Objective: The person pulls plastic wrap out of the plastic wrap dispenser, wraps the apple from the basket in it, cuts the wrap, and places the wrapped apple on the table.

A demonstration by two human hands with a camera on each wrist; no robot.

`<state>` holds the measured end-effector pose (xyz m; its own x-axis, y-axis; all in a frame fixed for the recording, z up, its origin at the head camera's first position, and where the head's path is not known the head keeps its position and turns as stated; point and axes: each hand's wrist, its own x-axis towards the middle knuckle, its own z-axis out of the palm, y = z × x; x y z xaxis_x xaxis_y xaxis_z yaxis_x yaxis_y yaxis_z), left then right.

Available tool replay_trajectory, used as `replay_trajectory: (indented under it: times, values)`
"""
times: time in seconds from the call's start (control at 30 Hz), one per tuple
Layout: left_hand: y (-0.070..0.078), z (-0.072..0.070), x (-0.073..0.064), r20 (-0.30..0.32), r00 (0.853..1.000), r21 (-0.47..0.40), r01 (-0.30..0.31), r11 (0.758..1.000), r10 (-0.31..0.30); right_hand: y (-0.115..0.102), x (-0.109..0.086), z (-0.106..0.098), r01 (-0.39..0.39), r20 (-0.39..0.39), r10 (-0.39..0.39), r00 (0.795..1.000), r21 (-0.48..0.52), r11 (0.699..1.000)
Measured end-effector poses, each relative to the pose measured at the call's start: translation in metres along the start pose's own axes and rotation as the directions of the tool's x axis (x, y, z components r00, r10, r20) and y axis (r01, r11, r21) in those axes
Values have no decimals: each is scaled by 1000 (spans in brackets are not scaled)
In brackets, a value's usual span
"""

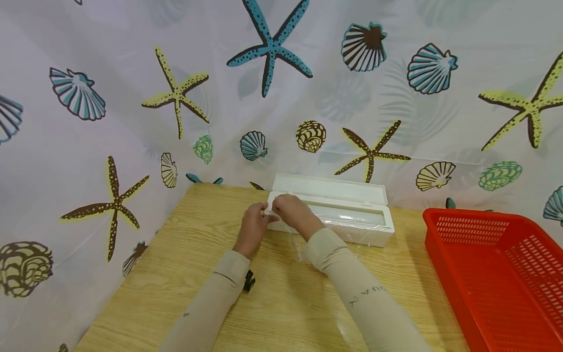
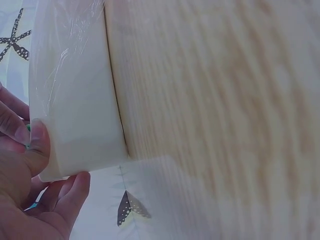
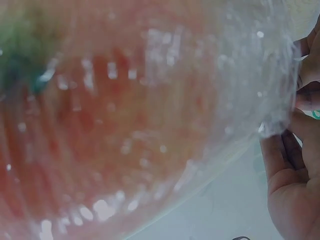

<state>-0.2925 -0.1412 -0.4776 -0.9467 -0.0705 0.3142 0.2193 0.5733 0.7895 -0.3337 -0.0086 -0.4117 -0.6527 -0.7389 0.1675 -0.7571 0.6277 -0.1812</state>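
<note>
A long white cling film box lies near the back of the table, its lid tipped back and a pale roll inside. My left hand grips the box's left end, thumb on the front face and fingers round the end, as the left wrist view shows. Close beside it, my right hand is curled over the same end. Its fingers pinch the edge of the clear cling film. Loose film hangs down the box's front below the right wrist and covers much of the right wrist view, blurring it.
On the right side of the wood-grain table stands a red plastic basket with mesh sides. Behind and to the left hangs a white curtain printed with starfish and shells. A small black piece shows at the left cuff.
</note>
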Motion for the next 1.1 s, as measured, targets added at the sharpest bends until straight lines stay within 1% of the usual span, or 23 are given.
replay_trajectory:
  times: [0.17,0.3,0.57,0.77,0.97,1.1]
  values:
    - [0,1,1,-1,1000,7,5,1000,-5,2,1,1,-6,17,6,1000,-14,1000]
    - [0,1,1,-9,1000,10,-7,1000,7,3,1,1,0,15,0,1000,-11,1000]
    - [2,0,1,-15,1000,20,-22,1000,22,4,0,1,-26,35,26,999,0,1000]
    - [1,0,1,-10,1000,37,-2,999,3,5,-2,1,-18,37,17,999,12,1000]
    - [1,-1,1,1,1000,16,24,1000,-24,6,-4,-2,-18,35,17,999,27,999]
    - [0,0,2,-6,999,23,37,999,-37,6,-5,-2,-26,46,25,999,24,999]
